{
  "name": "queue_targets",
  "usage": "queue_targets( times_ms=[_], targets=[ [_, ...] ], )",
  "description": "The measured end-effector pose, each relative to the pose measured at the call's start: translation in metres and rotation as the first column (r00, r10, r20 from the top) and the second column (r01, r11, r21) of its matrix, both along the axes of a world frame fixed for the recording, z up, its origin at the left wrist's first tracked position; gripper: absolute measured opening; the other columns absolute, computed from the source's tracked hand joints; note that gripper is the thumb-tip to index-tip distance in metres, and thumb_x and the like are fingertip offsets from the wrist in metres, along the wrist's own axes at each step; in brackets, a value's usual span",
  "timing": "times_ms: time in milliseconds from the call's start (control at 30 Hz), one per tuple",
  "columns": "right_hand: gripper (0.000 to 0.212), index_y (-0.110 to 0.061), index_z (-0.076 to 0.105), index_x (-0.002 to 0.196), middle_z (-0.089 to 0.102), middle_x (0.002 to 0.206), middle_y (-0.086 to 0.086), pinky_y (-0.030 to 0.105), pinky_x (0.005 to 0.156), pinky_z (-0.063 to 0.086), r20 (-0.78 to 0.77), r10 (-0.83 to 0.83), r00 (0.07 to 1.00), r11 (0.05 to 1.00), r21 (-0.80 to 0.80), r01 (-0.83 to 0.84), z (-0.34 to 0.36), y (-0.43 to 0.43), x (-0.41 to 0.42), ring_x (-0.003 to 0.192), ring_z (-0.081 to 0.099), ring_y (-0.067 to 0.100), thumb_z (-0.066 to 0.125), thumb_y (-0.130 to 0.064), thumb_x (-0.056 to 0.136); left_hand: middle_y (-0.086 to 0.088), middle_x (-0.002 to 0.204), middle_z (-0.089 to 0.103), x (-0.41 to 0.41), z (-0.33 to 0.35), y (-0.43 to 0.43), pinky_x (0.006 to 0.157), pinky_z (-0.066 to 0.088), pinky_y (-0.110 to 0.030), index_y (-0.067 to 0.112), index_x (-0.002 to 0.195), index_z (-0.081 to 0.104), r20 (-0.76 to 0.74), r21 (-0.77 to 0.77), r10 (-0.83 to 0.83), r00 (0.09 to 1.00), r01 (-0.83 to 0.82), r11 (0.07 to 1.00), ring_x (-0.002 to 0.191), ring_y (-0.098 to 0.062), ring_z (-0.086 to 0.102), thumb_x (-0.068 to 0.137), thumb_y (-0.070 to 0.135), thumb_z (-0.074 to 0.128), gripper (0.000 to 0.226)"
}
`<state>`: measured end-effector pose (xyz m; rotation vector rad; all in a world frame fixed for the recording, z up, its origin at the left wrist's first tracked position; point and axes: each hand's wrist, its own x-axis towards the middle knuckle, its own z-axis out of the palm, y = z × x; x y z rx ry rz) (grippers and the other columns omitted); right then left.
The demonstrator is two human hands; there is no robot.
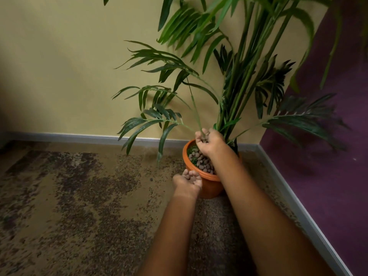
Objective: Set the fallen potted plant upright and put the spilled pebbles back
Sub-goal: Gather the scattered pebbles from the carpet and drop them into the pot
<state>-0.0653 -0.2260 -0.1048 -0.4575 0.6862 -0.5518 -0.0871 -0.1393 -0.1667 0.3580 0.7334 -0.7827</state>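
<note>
While the right hand [207,141] tips brown clay pebbles [201,159] over the upright orange plastic pot [209,186], the cupped left hand [188,180] (also loaded) waits just outside its near rim.

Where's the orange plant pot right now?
The orange pot stands upright on the carpet in the room's corner, right of centre, with the right hand over it.

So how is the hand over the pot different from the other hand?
The right hand is up over the orange pot, among the stems, above the pebbles. The left hand is lower, outside the pot's near rim. The right hand reaches farther away than the left. Both are cupped and seem to hold pebbles.
</note>
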Motion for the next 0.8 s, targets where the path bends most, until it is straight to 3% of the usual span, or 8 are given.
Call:
queue_targets(
  times_ms=[133,167,233,333,467,600,667,800],
  targets=[
    [0.03,-0.005,0.041,0.072,0.028,0.064,0.005,0.009,0.023,0.028,-0.333,0.175,0.927,0.934,-0.241,-0.263,-0.009,-0.011,0.0,0.052,0.026,0.011,0.033,-0.001,0.1,-0.007,0.071,0.043,0.024,0.011,-0.006,0.037,0.038,-0.012,0.013,0.088,0.05,0.146,0.128,-0.091,0.985,0.072,0.989,0.059,-0.009,0.043,0.1,0.015,0.016,0.036],
    [0.023,-0.003,0.044,0.079,0.029,0.065,0.005,0.005,0.032,0.039,-0.393,0.192,0.899,0.917,-0.254,-0.307,-0.012,-0.014,0.0,0.053,0.028,0.011,0.035,0.001,0.1,-0.011,0.089,0.055,0.029,0.015,-0.007,0.055,0.046,-0.013,0.012,0.112,0.052,0.186,0.148,-0.094,0.978,0.067,0.987,0.076,-0.012,0.056,0.101,0.017,0.017,0.038],
    [0.012,-0.006,0.044,0.096,0.033,0.07,0.006,0.016,0.085,0.055,-0.413,0.188,0.891,0.92,-0.244,-0.307,-0.016,-0.018,-0.002,0.058,0.034,0.011,0.037,0.003,0.098,-0.016,0.135,0.048,0.036,0.023,-0.01,0.093,0.046,-0.024,0.006,0.138,0.038,0.235,0.174,-0.115,0.965,0.074,0.982,0.121,-0.022,0.052,0.102,0.019,0.017,0.044],
    [0.018,0.001,0.05,0.106,0.034,0.072,0.009,0.042,0.113,0.035,-0.373,0.156,0.915,0.945,-0.213,-0.248,-0.021,-0.027,-0.003,0.056,0.029,0.011,0.034,0.007,0.098,-0.018,0.149,0.033,0.04,0.03,-0.019,0.112,0.032,-0.032,0.001,0.142,0.032,0.284,0.21,-0.168,0.944,0.11,0.972,0.137,-0.026,0.037,0.102,0.02,0.016,0.047],
    [0.038,0.01,0.036,0.135,0.03,0.071,0.007,0.045,0.113,0.031,-0.362,0.078,0.929,0.96,-0.226,-0.168,-0.024,-0.029,-0.003,0.054,0.023,0.011,0.03,0.01,0.097,-0.011,0.146,0.04,0.04,0.034,-0.034,0.112,0.03,-0.026,-0.001,0.134,0.042,0.313,0.261,-0.215,0.925,0.133,0.956,0.138,-0.02,0.036,0.101,0.018,0.017,0.046],
    [0.027,0.005,0.049,0.112,0.031,0.07,0.005,0.044,0.117,0.025,-0.39,0.043,0.92,0.956,-0.25,-0.151,-0.021,-0.025,-0.002,0.054,0.026,0.012,0.028,0.007,0.097,-0.002,0.074,0.05,0.037,0.043,-0.044,0.058,0.048,-0.016,0.01,0.063,0.041,0.363,0.327,-0.246,0.899,0.124,0.937,0.055,-0.013,0.055,0.098,0.018,0.025,0.04],
    [0.03,-0.002,0.045,0.075,0.03,0.064,0.004,0.041,0.116,0.027,-0.42,0.042,0.906,0.951,-0.26,-0.165,-0.018,-0.024,-0.001,0.05,0.024,0.013,0.026,0.006,0.097,0.002,0.09,0.059,0.036,0.045,-0.047,0.07,0.054,-0.015,0.012,0.069,0.048,0.382,0.318,-0.253,0.889,0.13,0.939,0.076,-0.02,0.067,0.1,0.021,0.025,0.039],
    [0.035,-0.007,0.035,0.063,0.033,0.065,0.006,0.03,0.079,0.05,-0.433,0.012,0.902,0.959,-0.251,-0.133,-0.009,-0.014,0.0,0.05,0.03,0.015,0.026,0.006,0.094,-0.02,0.103,0.062,0.036,0.045,-0.049,0.082,0.052,-0.037,0.0,0.101,0.06,0.46,0.278,-0.287,0.84,0.171,0.945,0.087,-0.031,0.061,0.097,0.032,0.025,0.047]
  ],
)
